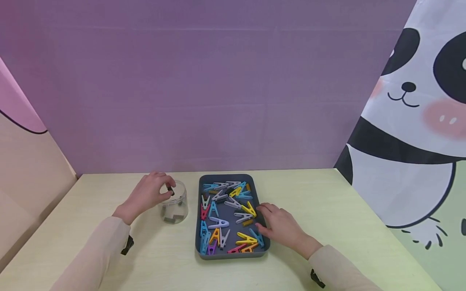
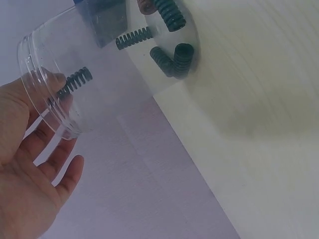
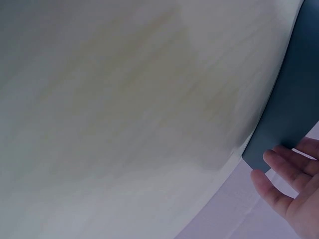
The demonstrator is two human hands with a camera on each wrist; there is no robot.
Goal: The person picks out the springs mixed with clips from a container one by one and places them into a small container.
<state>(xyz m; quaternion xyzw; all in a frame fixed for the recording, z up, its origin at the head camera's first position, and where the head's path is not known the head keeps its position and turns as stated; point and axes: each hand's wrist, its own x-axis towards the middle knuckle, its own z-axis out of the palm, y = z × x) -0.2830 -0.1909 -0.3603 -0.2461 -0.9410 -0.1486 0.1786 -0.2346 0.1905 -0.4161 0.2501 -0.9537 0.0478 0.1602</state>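
My left hand [image 1: 150,193] pinches a dark coil spring [image 2: 79,78] between thumb and fingertips at the mouth of a clear jar [image 1: 184,209]. In the left wrist view that spring shows through the jar's wall, just inside the rim. Several more dark springs [image 2: 133,38] and a brownish one [image 2: 146,6] lie at the jar's bottom. To the right stands a dark grey tray [image 1: 233,256] with coloured clips and springs. My right hand [image 1: 282,227] rests at the tray's right side, its fingers [image 3: 286,169] loosely bent against the outer wall.
In the tray lie clips such as a yellow clip [image 1: 249,209] and a lavender clip [image 1: 219,222], with a gold spring [image 1: 248,222] among them. The pale table [image 1: 156,258] meets a purple backdrop [image 1: 218,101]. A panda print [image 1: 404,182] is at the right.
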